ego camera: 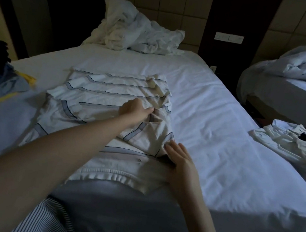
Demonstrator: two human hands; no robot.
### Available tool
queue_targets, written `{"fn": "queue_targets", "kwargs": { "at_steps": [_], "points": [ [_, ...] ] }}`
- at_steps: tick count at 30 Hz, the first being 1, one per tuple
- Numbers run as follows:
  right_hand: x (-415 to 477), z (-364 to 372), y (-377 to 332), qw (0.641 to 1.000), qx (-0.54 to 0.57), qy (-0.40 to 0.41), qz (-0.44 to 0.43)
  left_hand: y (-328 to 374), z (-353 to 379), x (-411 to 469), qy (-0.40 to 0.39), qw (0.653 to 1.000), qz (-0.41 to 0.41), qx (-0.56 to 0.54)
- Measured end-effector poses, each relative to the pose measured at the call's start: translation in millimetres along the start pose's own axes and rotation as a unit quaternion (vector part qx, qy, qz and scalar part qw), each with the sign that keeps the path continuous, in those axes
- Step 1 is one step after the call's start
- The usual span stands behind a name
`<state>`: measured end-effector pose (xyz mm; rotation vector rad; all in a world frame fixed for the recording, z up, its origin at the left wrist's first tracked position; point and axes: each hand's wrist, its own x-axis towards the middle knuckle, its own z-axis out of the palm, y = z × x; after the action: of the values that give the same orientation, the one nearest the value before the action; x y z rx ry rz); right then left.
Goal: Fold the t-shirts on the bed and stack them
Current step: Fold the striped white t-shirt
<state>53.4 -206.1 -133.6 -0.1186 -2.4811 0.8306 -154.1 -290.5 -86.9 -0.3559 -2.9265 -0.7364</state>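
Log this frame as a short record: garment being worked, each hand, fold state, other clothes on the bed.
garment: striped t-shirt, lying on the white bed
left hand: reaches across, fingers curled on bunched fabric at the shirt's middle
right hand: flat, straight fingers pressing the shirt's near right edge
fold state: right side turned inward and wrinkled; fold not finished
other clothes: blue and yellow garment at the left; white garment at the right, both unfolded
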Motion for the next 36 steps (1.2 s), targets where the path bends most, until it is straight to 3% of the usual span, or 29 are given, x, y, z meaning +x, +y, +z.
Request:
{"fn": "queue_targets", "kwargs": {
  "at_steps": [3, 6, 12, 14, 17, 19, 21, 23, 26, 29, 33, 36],
  "points": [
    [0.5, 2.1, 2.8, 0.998, -0.037, -0.041, -0.017, -2.6, -8.2, -7.0, -0.079, 0.997, 0.003, -0.005],
    [0.4, 1.1, 4.4, 0.999, -0.041, -0.011, -0.026, -2.7, -8.8, -8.1, -0.089, 0.995, 0.013, -0.032],
    [2.1, -3.4, 5.0, 0.997, -0.003, -0.076, -0.010, 5.5, 7.1, 0.2, -0.040, 0.992, 0.004, -0.123],
    [2.9, -4.2, 4.2, 0.995, -0.020, -0.098, -0.019, 7.1, 9.5, 4.9, -0.004, 0.981, -0.020, -0.194],
    [2.7, -6.9, 6.4, 0.991, -0.065, -0.116, -0.012, 1.1, 6.5, 10.9, 0.065, 0.974, -0.028, -0.217],
    [1.9, -12.5, 7.0, 0.987, -0.094, -0.131, -0.018, -2.9, 2.9, 11.0, 0.053, 0.966, -0.029, -0.251],
    [2.0, -14.9, 10.4, 0.983, -0.097, -0.155, -0.026, -6.7, -1.9, 10.1, -0.005, 0.943, -0.100, -0.317],
    [0.2, -16.2, 12.8, 0.980, -0.095, -0.168, -0.047, -14.3, -11.3, 9.5, -0.132, 0.889, -0.163, -0.407],
    [-4.5, -14.7, 15.4, 0.981, -0.102, -0.151, -0.063, -35.1, -21.9, 15.7, -0.278, 0.831, -0.102, -0.471],
    [-5.8, -14.3, 14.4, 0.982, -0.106, -0.141, -0.072, -48.7, -32.1, 8.4, -0.326, 0.849, -0.043, -0.414],
    [-4.5, -13.7, 14.9, 0.984, -0.106, -0.122, -0.077, -55.5, -47.9, -11.3, -0.316, 0.913, -0.006, -0.259],
    [-5.7, -11.0, 13.2, 0.986, -0.108, -0.106, -0.069, -55.0, -47.0, -30.7, -0.282, 0.928, 0.046, -0.241]
  ]
}}
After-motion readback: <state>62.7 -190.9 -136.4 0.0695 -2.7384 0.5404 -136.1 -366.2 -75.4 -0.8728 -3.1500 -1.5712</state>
